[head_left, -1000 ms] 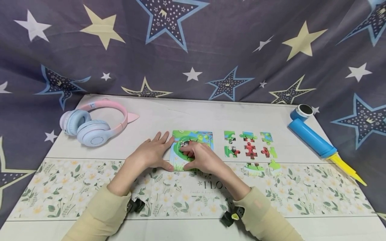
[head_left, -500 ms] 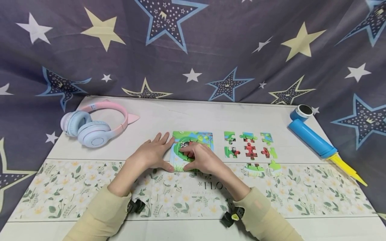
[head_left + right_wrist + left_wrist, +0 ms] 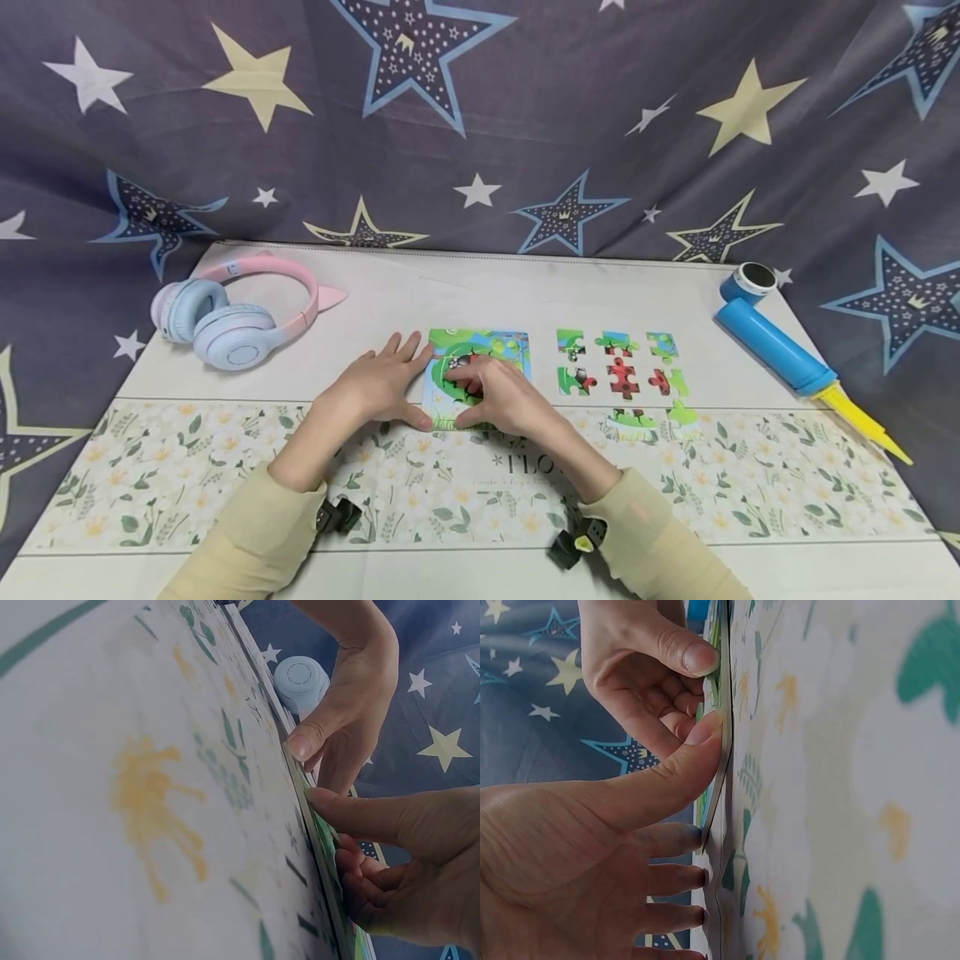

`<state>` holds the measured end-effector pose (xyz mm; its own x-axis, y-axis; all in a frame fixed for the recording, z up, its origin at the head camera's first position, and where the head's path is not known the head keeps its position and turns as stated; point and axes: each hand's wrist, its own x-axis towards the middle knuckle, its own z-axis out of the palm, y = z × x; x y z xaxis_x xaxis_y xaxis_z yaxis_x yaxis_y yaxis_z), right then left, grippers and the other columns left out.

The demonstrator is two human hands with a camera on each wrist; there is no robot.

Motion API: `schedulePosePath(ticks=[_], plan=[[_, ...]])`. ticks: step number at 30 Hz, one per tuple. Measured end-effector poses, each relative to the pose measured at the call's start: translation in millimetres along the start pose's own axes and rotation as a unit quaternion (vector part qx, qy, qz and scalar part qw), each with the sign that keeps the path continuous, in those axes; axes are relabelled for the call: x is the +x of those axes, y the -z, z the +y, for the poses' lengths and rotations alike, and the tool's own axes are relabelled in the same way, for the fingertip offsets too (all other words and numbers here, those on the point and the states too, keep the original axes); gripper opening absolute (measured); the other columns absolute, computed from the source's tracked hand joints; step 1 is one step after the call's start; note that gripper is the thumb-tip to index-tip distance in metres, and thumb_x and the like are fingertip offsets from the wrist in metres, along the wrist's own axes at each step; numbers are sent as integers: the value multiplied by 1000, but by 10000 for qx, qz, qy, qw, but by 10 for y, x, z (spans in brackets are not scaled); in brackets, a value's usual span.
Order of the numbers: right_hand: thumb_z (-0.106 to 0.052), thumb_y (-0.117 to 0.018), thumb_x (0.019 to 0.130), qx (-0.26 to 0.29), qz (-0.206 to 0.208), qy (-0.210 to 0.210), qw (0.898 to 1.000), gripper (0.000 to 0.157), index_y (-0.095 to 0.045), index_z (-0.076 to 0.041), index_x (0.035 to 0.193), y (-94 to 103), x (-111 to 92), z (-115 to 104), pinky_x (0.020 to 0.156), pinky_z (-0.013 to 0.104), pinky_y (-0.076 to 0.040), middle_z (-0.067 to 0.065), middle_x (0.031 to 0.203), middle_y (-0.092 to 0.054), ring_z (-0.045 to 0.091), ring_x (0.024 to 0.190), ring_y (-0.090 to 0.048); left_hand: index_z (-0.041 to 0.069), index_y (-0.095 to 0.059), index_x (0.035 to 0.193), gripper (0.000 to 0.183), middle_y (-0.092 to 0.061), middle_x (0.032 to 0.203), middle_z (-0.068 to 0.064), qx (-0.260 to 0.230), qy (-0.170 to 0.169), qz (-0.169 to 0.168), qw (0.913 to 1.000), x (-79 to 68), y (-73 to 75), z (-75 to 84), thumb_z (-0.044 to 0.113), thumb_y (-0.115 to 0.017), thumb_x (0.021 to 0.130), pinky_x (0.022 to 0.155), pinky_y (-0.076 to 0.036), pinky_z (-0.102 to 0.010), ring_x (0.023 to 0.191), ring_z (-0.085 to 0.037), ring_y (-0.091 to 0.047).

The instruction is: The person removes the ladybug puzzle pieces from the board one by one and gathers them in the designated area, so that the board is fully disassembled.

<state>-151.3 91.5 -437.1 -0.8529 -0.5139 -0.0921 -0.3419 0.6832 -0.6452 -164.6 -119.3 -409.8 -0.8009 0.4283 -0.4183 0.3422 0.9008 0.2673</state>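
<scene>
A square ladybug puzzle board [image 3: 510, 340] lies on the table between the hands. My left hand [image 3: 381, 385] lies flat with fingers spread at the board's left side. In the left wrist view its thumb [image 3: 679, 776] touches the board's near edge. My right hand [image 3: 504, 392] is over the board, thumb at the near edge and fingers curled. It seems to pinch a puzzle piece at the board's lower left, mostly hidden by the fingers. Several loose puzzle pieces are laid out in rows to the right, among them a red piece [image 3: 623, 379] and a green corner piece [image 3: 682, 414].
Pink and blue headphones [image 3: 238, 335] with cat ears lie at the left. A blue cylinder [image 3: 776, 346] with a yellow nozzle [image 3: 862, 423] lies at the right, beside a short blue round thing [image 3: 748, 283]. A star-patterned curtain [image 3: 480, 125] hangs behind the table.
Both hands stay almost where they were, with the right hand's fingers still at the same part of the board. The head view has shifted very slightly.
</scene>
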Motion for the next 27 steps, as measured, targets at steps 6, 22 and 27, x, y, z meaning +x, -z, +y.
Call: schedulePosePath(ticks=[6, 22, 27], plan=[[-16, -94, 72, -32, 23, 19, 10000, 63, -72, -13, 132, -1, -6, -5, 81, 30, -56, 5, 103, -71, 15, 92, -64, 6, -21, 165, 113, -9, 173, -22, 0, 2, 15, 10000, 1, -1, 3, 53, -81, 83, 126, -20, -67, 160, -45, -8], [-16, -94, 73, 159, 21, -153, 9998, 62, -73, -12, 131, 4, 18, 2, 78, 25, -57, 4, 101, -73, 12, 89, -65, 5, -21, 164, 113, -9, 172, -23, 2, -13, 38, 10000, -9, -14, -12, 54, -82, 82, 125, -21, -68, 160, -46, -9], [-14, -92, 76, 259, -59, 17, 9996, 58, -73, -10, 130, 59, 17, 38, 81, 26, -59, 5, 105, -73, 14, 91, -67, 5, -21, 164, 112, -9, 172, -23, 37, -51, 54, 10000, -7, -7, -9, 54, -81, 83, 126, -21, -67, 160, -46, -9]])
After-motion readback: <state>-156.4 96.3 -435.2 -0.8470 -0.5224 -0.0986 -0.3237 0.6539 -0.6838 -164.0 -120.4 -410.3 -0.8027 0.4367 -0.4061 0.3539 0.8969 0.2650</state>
